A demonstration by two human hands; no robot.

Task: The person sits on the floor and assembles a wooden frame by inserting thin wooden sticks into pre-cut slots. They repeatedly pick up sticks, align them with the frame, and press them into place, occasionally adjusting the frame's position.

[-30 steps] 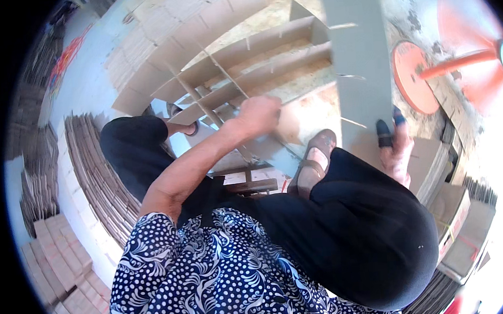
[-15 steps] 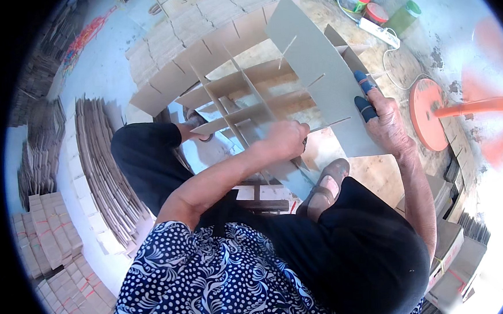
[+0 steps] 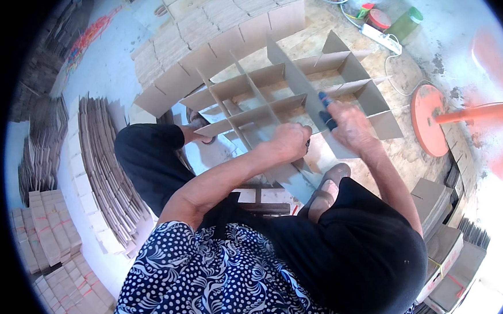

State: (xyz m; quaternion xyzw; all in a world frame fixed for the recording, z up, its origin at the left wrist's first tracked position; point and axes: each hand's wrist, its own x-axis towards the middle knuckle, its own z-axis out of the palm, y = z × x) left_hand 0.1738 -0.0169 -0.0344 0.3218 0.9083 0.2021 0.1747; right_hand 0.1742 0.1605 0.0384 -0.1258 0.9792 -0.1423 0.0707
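Observation:
A grid of interlocked cardboard divider strips (image 3: 274,105) lies before me, with open square cells between its upright walls. My left hand (image 3: 290,142) is closed in a pinch on the near edge of the divider; what lies inside its fingers is mostly hidden. My right hand (image 3: 350,125), wearing blue covers on two fingers, grips the upper edge of a long cardboard strip (image 3: 292,68). That strip stands upright across the others, running from the far side toward me.
Slotted cardboard strips (image 3: 215,29) are stacked beyond the grid. More cardboard bundles (image 3: 105,171) stand at left. On the right are an orange fan (image 3: 430,117) with blurred blades, a white power strip (image 3: 381,38), a green container (image 3: 406,24) and cardboard boxes (image 3: 444,254).
The long strip, tilted with its broad face showing before, now stands upright among the cross strips. My right hand has moved left with it; my left hand has barely shifted.

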